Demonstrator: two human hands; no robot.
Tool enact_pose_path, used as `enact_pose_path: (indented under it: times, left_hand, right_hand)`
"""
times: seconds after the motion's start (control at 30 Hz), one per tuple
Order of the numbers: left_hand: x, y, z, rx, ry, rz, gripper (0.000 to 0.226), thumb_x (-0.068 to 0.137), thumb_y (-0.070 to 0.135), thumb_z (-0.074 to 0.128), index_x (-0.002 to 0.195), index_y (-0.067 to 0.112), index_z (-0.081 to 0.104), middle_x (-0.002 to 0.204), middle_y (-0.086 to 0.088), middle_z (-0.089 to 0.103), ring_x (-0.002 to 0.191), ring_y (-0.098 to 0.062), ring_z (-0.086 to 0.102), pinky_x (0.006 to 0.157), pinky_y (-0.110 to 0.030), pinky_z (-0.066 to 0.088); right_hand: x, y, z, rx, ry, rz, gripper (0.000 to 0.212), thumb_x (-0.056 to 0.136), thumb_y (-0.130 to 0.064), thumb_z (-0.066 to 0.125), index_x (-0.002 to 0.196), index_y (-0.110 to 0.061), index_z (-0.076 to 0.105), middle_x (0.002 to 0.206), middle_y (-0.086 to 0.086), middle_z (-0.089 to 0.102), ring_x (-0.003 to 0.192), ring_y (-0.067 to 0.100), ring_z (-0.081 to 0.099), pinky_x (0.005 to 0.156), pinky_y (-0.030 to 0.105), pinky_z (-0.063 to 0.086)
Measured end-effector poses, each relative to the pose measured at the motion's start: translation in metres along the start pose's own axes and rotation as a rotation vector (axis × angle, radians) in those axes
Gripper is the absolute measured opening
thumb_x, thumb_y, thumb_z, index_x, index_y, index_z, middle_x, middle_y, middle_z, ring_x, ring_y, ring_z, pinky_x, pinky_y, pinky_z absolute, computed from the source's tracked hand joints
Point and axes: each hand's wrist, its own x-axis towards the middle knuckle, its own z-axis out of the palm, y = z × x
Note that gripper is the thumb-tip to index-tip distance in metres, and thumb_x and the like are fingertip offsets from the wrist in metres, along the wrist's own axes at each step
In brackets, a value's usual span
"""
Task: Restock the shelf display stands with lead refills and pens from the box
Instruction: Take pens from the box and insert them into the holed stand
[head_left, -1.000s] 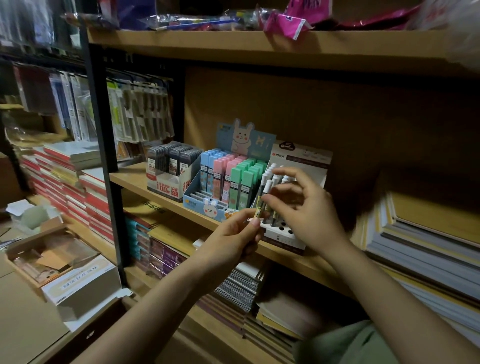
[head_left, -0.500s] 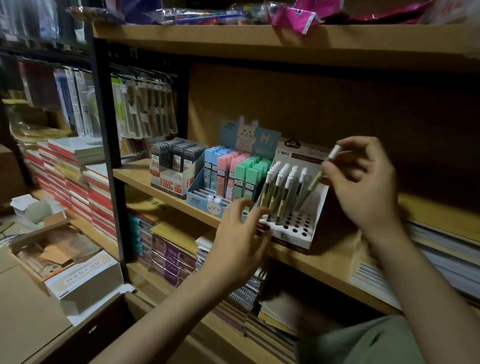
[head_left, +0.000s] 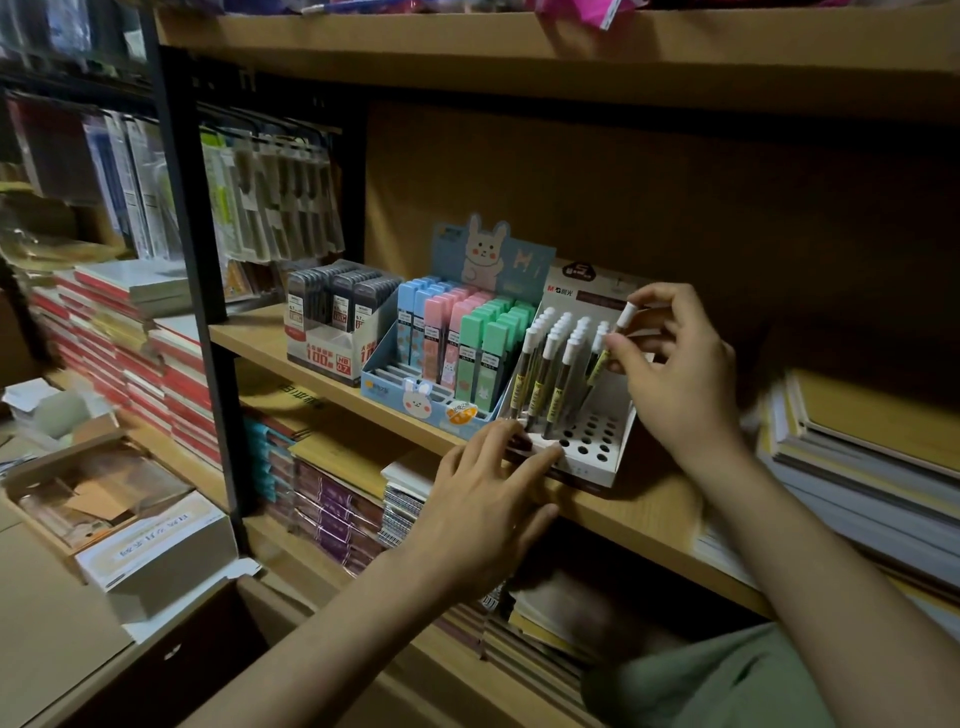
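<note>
The right hand (head_left: 680, 364) pinches one pen (head_left: 610, 343) between thumb and fingertips, white cap uppermost, body tilted, above the rear right of the pen stand (head_left: 597, 457). The pen tip is hidden behind the hand and the pens already seated, so whether it has entered a hole cannot be told. The left hand (head_left: 488, 499) rests with fingers extended against the front left edge of the pen stand, apparently steadying it; it holds nothing. The pen stand sits on the middle shelf (head_left: 649, 514), at the right of the row of displays. Its left and rear holes carry upright pens (head_left: 550, 374) with white caps; the front right holes are open, so this stand is judged roughly half filled. Just left of it, the rabbit stand (head_left: 441, 410) holds blue, pink and green lead refills (head_left: 467, 338) in its rear rows, while its front slots look vacant. Further left, the grey stand (head_left: 332, 332) appears full of dark refill cases. A box (head_left: 98, 499) lies open at lower left, well apart from both hands; its contents are too dim to identify, so the remaining stock cannot be counted. Judged status: restocking is in progress. Remaining work appears to be seating the held pen, filling the open holes, and filling the front slots of the rabbit stand if stock allows.
</note>
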Motion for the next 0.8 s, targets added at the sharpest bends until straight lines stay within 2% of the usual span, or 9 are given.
enact_pose_path:
  times: [0.13, 0.2, 0.23, 0.3, 0.4, 0.53, 0.7, 0.8]
  left_hand:
    - [0.001, 0.000, -0.002, 0.010, -0.009, 0.000, 0.061, 0.095, 0.059, 0.035, 0.149, 0.046, 0.010, 0.156, 0.005, 0.000, 0.144, -0.022, 0.007, 0.115, -0.041, 0.012]
    - [0.002, 0.000, -0.003, 0.010, -0.018, -0.001, 0.062, 0.095, 0.059, 0.037, 0.149, 0.046, 0.009, 0.156, 0.004, -0.001, 0.144, -0.023, 0.007, 0.116, -0.042, 0.012]
    - [0.002, 0.000, -0.004, 0.013, -0.019, 0.004, 0.063, 0.095, 0.058, 0.039, 0.149, 0.046, 0.008, 0.157, 0.003, -0.001, 0.144, -0.024, 0.007, 0.116, -0.042, 0.013]
    - [0.001, 0.000, -0.005, 0.040, -0.017, 0.017, 0.066, 0.095, 0.054, 0.043, 0.150, 0.045, 0.008, 0.157, 0.000, 0.001, 0.144, -0.025, 0.009, 0.116, -0.041, 0.017]
    - [0.001, 0.000, -0.005, 0.070, -0.004, 0.029, 0.068, 0.095, 0.050, 0.047, 0.151, 0.043, 0.008, 0.158, -0.002, 0.004, 0.145, -0.026, 0.012, 0.116, -0.041, 0.020]
    - [0.001, 0.001, -0.006, 0.070, -0.003, 0.036, 0.066, 0.096, 0.050, 0.045, 0.151, 0.043, 0.009, 0.158, -0.004, 0.005, 0.145, -0.025, 0.012, 0.116, -0.040, 0.021]
    - [0.003, 0.000, -0.011, 0.059, -0.027, 0.035, 0.064, 0.096, 0.049, 0.046, 0.151, 0.044, 0.014, 0.157, -0.003, 0.010, 0.143, -0.024, 0.018, 0.113, -0.039, 0.027]
    - [0.004, 0.001, -0.018, 0.038, -0.037, 0.032, 0.059, 0.095, 0.047, 0.045, 0.149, 0.043, 0.020, 0.155, -0.004, 0.015, 0.141, -0.024, 0.022, 0.111, -0.041, 0.030]
  right_hand:
    - [0.003, 0.001, -0.001, -0.025, 0.011, 0.033, 0.036, 0.087, -0.014, 0.071, 0.111, -0.033, 0.052, 0.099, -0.009, 0.062, 0.090, 0.009, 0.067, 0.076, 0.038, 0.061]
    - [0.002, -0.001, 0.001, -0.041, -0.021, 0.032, 0.035, 0.087, -0.013, 0.070, 0.110, -0.031, 0.052, 0.102, -0.005, 0.063, 0.092, 0.011, 0.066, 0.078, 0.035, 0.060]
    - [0.000, -0.003, 0.002, -0.051, -0.047, 0.026, 0.035, 0.087, -0.013, 0.070, 0.109, -0.033, 0.051, 0.103, -0.005, 0.063, 0.092, 0.011, 0.065, 0.075, 0.027, 0.059]
    - [-0.006, -0.007, 0.006, -0.079, -0.110, 0.010, 0.038, 0.087, -0.012, 0.070, 0.110, -0.035, 0.050, 0.107, -0.004, 0.062, 0.090, 0.009, 0.063, 0.062, 0.007, 0.052]
    - [-0.013, -0.010, 0.009, -0.157, -0.136, -0.053, 0.039, 0.087, -0.011, 0.069, 0.115, -0.031, 0.050, 0.108, -0.003, 0.060, 0.088, 0.009, 0.060, 0.057, -0.003, 0.042]
    - [-0.007, -0.009, 0.007, -0.229, -0.073, -0.046, 0.033, 0.085, -0.008, 0.072, 0.112, -0.019, 0.056, 0.111, 0.000, 0.059, 0.092, 0.009, 0.058, 0.060, 0.000, 0.039]
    - [-0.007, -0.005, 0.008, -0.225, -0.100, -0.030, 0.035, 0.084, -0.008, 0.072, 0.110, -0.024, 0.055, 0.104, -0.004, 0.060, 0.086, 0.006, 0.057, 0.058, -0.004, 0.038]
    - [-0.007, -0.004, 0.010, -0.204, -0.128, 0.003, 0.036, 0.085, -0.007, 0.071, 0.111, -0.026, 0.055, 0.103, -0.006, 0.059, 0.090, 0.009, 0.060, 0.062, 0.003, 0.041]
